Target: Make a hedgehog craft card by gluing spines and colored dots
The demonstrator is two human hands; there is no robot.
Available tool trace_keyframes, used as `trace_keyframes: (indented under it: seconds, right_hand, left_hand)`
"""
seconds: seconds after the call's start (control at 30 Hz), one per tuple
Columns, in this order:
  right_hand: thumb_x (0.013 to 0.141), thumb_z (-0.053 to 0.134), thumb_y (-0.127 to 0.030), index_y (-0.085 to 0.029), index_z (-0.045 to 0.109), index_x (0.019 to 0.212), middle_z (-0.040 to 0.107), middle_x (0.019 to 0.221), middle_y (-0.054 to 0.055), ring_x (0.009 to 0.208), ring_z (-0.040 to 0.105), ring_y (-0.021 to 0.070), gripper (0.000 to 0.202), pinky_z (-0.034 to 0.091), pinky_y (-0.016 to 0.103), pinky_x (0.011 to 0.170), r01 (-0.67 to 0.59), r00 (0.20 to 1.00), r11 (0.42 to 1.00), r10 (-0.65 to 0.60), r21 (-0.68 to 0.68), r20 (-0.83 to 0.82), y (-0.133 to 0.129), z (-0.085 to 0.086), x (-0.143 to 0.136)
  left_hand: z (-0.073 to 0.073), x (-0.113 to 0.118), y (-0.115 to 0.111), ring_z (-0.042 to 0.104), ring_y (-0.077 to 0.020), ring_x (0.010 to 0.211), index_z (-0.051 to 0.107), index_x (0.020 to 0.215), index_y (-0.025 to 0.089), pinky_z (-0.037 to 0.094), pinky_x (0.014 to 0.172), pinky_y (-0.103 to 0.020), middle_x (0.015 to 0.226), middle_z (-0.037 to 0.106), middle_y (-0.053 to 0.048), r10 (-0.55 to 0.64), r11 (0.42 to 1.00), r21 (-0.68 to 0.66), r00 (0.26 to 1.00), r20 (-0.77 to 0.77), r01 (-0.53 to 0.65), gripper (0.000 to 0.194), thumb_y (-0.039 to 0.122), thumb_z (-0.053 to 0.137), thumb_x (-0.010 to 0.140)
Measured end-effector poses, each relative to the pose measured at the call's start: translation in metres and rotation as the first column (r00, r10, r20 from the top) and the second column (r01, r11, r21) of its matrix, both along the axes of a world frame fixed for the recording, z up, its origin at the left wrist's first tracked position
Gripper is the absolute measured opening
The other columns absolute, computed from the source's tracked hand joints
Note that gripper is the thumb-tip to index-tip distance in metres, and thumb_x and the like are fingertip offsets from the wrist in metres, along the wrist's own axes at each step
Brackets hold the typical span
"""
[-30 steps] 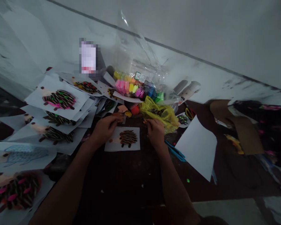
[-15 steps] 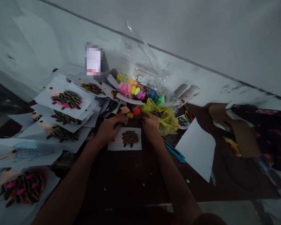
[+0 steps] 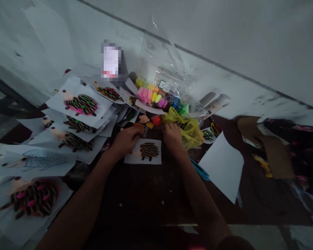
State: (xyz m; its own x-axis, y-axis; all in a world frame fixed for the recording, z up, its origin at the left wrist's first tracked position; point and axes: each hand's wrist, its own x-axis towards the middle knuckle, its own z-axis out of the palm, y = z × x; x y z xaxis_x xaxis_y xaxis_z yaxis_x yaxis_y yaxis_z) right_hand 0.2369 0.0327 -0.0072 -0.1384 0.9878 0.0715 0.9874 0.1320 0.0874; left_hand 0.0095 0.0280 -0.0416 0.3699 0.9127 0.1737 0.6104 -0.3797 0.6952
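Note:
A small white card (image 3: 158,157) lies on the dark table between my hands, bearing a hedgehog (image 3: 149,150) with striped, seed-like spines and dark feet. My left hand (image 3: 125,141) rests at the card's upper left corner, fingers curled together; whatever is under them is hidden. Just right of the card, my right hand (image 3: 173,136) has its fingers bent down beside a yellow plastic bag (image 3: 194,133). I cannot make out what its fingertips hold. Beyond the card sit lumps that look like clay: red (image 3: 156,121), peach (image 3: 143,118), yellow (image 3: 150,124) and orange-brown (image 3: 137,126).
Stacked hedgehog pictures (image 3: 80,104) crowd the left side. Behind stands a clear bag (image 3: 169,83) of coloured clay packs. To the right are blue-handled scissors (image 3: 200,170), a white sheet (image 3: 224,166), brown cardboard (image 3: 276,156) and dark floral cloth (image 3: 302,146). A wall is behind.
The whole view has shifted slightly, so most things appear a little farther right and higher. Both hands keep nearly the same places beside the card.

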Motion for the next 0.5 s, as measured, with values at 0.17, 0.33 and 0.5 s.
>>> trace_keyframes:
  seconds: [0.17, 0.33, 0.5]
  right_hand:
    - [0.104, 0.048, -0.025, -0.017, 0.074, 0.108, 0.07, 0.11, 0.015, 0.103, 0.057, 0.028, 0.027, 0.039, 0.037, 0.086, -0.009, 1.0, 0.998, 0.007, -0.065, -0.031, -0.004, 0.01, 0.006]
    - [0.101, 0.055, -0.024, -0.02, 0.077, 0.103, 0.071, 0.11, 0.013, 0.108, 0.059, 0.0283, 0.023, 0.039, 0.037, 0.089, -0.076, 0.997, 0.987, 0.076, -0.143, -0.005, -0.008, 0.014, 0.005]
    - [0.102, 0.051, -0.021, -0.018, 0.075, 0.109, 0.072, 0.111, 0.013, 0.108, 0.06, 0.0275, 0.025, 0.041, 0.038, 0.092, -0.059, 0.998, 0.989, 0.058, -0.135, -0.013, -0.008, 0.01, 0.002]
  left_hand:
    - [0.001, -0.001, 0.001, 0.071, -0.0236, 0.104, 0.077, 0.1, 0.023, 0.055, 0.095, -0.037, 0.109, 0.079, -0.004, 0.003, 1.0, -0.008, 1.0, -0.004, -0.003, 0.029, 0.017, 0.052, 0.087]
    - [0.002, -0.003, 0.001, 0.072, -0.0274, 0.104, 0.078, 0.104, 0.021, 0.054, 0.096, -0.041, 0.111, 0.079, -0.007, 0.006, 0.999, -0.037, 1.0, -0.015, -0.006, 0.03, 0.019, 0.052, 0.089]
    - [0.003, -0.002, 0.0, 0.072, -0.026, 0.105, 0.077, 0.106, 0.022, 0.054, 0.095, -0.038, 0.113, 0.079, -0.006, 0.006, 1.0, -0.022, 1.0, -0.017, -0.006, 0.03, 0.018, 0.052, 0.089]
